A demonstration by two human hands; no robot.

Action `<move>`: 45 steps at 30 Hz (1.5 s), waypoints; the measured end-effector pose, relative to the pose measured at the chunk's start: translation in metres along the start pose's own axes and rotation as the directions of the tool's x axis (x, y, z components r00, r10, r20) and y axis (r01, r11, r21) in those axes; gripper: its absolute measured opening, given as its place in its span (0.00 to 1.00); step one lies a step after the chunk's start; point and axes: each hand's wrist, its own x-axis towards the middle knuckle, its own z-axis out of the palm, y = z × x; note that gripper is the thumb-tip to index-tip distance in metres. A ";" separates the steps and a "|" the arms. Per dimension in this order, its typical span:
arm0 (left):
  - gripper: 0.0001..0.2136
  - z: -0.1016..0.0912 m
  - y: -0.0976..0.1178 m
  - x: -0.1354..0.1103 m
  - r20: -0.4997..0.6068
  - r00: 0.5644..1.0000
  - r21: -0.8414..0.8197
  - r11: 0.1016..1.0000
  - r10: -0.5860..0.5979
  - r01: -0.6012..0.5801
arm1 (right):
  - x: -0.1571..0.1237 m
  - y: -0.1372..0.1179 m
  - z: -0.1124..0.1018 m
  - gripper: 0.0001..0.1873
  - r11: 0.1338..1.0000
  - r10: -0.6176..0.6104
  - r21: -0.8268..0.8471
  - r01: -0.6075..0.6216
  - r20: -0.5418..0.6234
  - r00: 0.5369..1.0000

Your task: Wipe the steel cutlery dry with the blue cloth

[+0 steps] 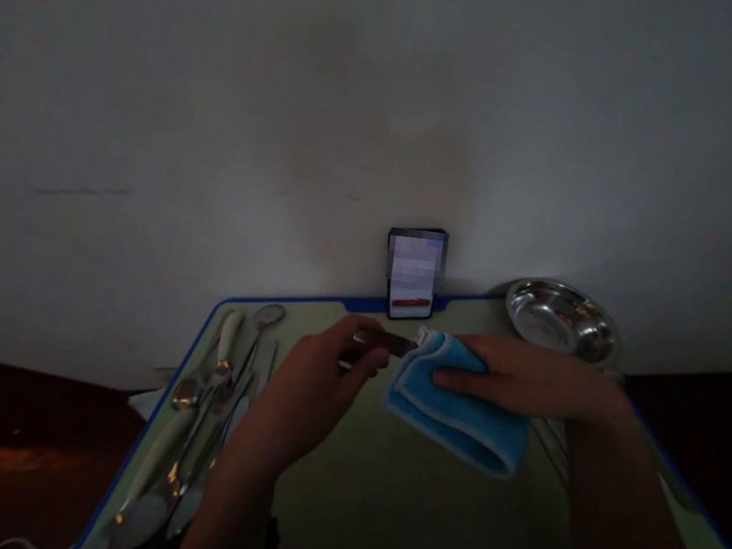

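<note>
Cloth (456,413), blue and folded, is gripped in the right hand (513,375), thumb over the near face and the rest of the hand along its top edge. The left hand (321,375) pinches a slim metal utensil (401,346) between thumb and fingers, above the middle of the bench (325,517). Its far end meets the corner of the cloth; the light is dim and that end is covered, so it is probably cutlery, but I cannot tell which kind.

The likeliest trouble is a slip. The left hand has only a fingertip hold, so a hard tug by the cloth could twist the utensil out and drop it on the bench. If the hidden end is sharp or pronged, it could catch in the weave or press through to the right hand.

The loose lower fold hangs away from the palm, and could sag and drag over whatever lies beneath. The left forearm passes close by a crowded row of cutlery (230,338); a careless elbow might shift those pieces. More cutlery (551,445) lies below the right forearm. The phone (410,306), propped at the wall (225,117), could topple if knocked, and the bowl (550,317) at the back might be nudged by the right wrist.
</note>
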 end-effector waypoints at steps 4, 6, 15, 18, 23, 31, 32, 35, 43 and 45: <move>0.04 -0.005 -0.001 0.002 -0.001 0.999 0.061 0.997 0.051 -0.051 | -0.003 0.002 -0.003 0.12 1.000 -0.017 0.010 0.017 -0.027 0.999; 0.04 -0.010 0.000 0.001 -0.038 0.998 0.010 0.998 0.057 -0.057 | -0.007 0.001 -0.006 0.13 0.999 -0.029 0.023 0.029 -0.032 0.999; 0.03 -0.027 0.005 -0.010 -0.109 0.990 0.007 0.996 0.088 -0.088 | -0.021 -0.008 -0.018 0.20 0.993 0.096 -0.081 -0.089 0.090 0.991; 0.05 -0.031 0.004 -0.012 0.062 0.995 0.191 0.977 0.081 -0.091 | -0.022 -0.011 -0.016 0.21 0.985 0.103 -0.147 -0.093 0.067 0.992; 0.04 -0.025 0.009 -0.009 0.036 0.989 0.194 0.969 0.146 -0.150 | -0.016 -0.019 -0.010 0.19 0.986 0.057 -0.160 -0.042 0.090 0.994; 0.04 -0.012 0.009 -0.004 -0.067 0.974 -0.038 0.975 0.217 -0.219 | -0.004 -0.024 0.002 0.12 0.989 0.026 -0.145 -0.004 0.149 0.988; 0.03 -0.011 0.009 -0.004 -0.045 0.978 -0.038 0.978 0.201 -0.203 | -0.002 -0.024 0.004 0.11 0.989 0.017 -0.149 0.004 0.137 0.990; 0.02 -0.011 0.006 -0.004 0.077 0.986 0.043 0.987 0.150 -0.153 | 0.002 -0.025 0.007 0.13 0.990 -0.007 -0.141 0.031 0.168 0.986; 0.06 -0.031 0.001 -0.009 0.169 0.985 0.256 0.963 0.040 -0.083 | -0.004 -0.012 -0.005 0.17 0.996 0.013 -0.091 0.000 0.139 0.990; 0.06 -0.033 0.002 -0.009 0.139 0.989 0.247 0.965 0.050 -0.084 | -0.007 -0.010 -0.008 0.19 0.996 0.022 -0.087 -0.010 0.142 0.990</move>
